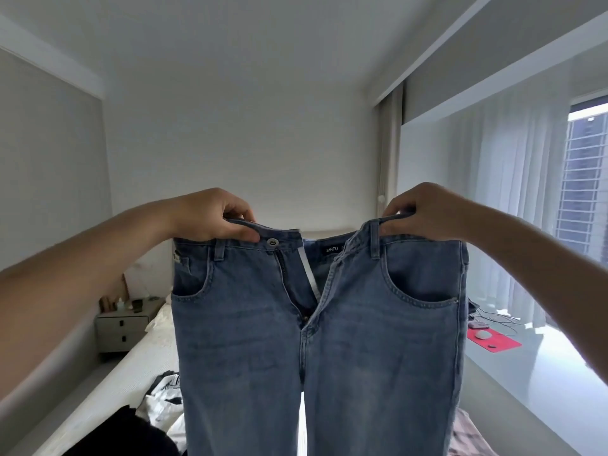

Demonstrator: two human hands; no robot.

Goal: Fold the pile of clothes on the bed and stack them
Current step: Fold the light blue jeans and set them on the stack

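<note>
A pair of light blue jeans (355,324) hangs upright in front of me, front side facing me, fly unbuttoned and open. My left hand (210,213) pinches the waistband at its left side near the metal button. My right hand (424,210) pinches the waistband at its right side by a belt loop. Both legs drop straight down out of the frame. Behind the jeans lies the white bed (131,380) with a black-and-white garment (164,399), a black garment (125,436) and a pink checked piece (467,432), all partly hidden.
A grey nightstand (125,327) with small bottles stands left of the bed's head. At right a white window ledge (543,390) carries a red mat (493,340), a white mouse and cables. Sheer curtains cover the window.
</note>
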